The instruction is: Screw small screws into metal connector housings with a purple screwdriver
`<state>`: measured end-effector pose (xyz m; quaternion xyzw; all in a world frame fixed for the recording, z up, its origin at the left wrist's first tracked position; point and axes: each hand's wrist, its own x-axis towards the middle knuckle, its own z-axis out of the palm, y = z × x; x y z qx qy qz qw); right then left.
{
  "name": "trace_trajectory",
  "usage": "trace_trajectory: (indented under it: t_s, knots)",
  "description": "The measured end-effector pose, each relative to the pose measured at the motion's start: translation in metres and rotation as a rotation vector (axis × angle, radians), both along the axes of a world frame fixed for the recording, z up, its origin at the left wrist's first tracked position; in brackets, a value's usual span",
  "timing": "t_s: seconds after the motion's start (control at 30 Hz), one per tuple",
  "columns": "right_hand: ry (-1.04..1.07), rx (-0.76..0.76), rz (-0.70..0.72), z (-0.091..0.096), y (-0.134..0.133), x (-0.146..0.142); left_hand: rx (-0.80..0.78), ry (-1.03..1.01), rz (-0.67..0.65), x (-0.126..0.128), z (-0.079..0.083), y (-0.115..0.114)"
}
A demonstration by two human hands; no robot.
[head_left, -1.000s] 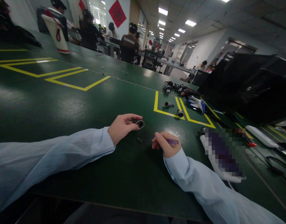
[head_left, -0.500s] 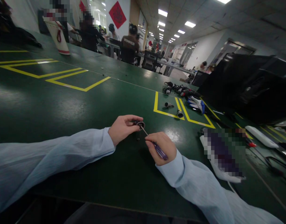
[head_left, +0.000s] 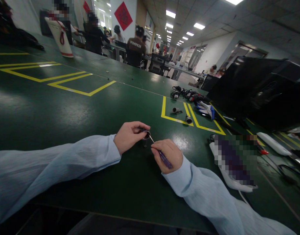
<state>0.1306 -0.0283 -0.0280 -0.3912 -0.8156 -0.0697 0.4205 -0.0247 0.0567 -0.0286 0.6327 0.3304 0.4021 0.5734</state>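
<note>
My left hand (head_left: 128, 135) rests on the green table (head_left: 66, 107) and pinches a small round metal part (head_left: 146, 134) between thumb and fingers. My right hand (head_left: 167, 154) grips a purple-handled screwdriver (head_left: 164, 158) like a pen; its thin shaft points up and left, with the tip in the round part. A tiny dark screw (head_left: 145, 144) lies on the table just below the part. Both forearms are in light blue sleeves.
Yellow tape boxes mark the table. Two small metal cylinders (head_left: 176, 110) lie in the box ahead, with a heap of black parts (head_left: 186, 93) and a blue-white glove (head_left: 205, 109) behind. Black cases (head_left: 257, 88) stand at right. A white cup (head_left: 60, 37) and seated people are far left.
My right hand swung the screwdriver from lying level near the loose screws up into the round part, then drew slightly closer to my left hand. My left hand has kept its hold.
</note>
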Motion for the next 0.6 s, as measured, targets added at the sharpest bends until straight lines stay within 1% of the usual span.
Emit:
trace_trajectory:
  t_s: [0.23, 0.6]
  knots:
    - [-0.046, 0.017, 0.005, 0.0053, -0.0041, -0.0030, 0.009, -0.012, 0.010, 0.0008, 0.0020, -0.0003]
    - [-0.060, 0.042, -0.026, 0.0028, -0.0034, -0.0044, 0.019, 0.010, 0.027, 0.0021, -0.0001, -0.0009]
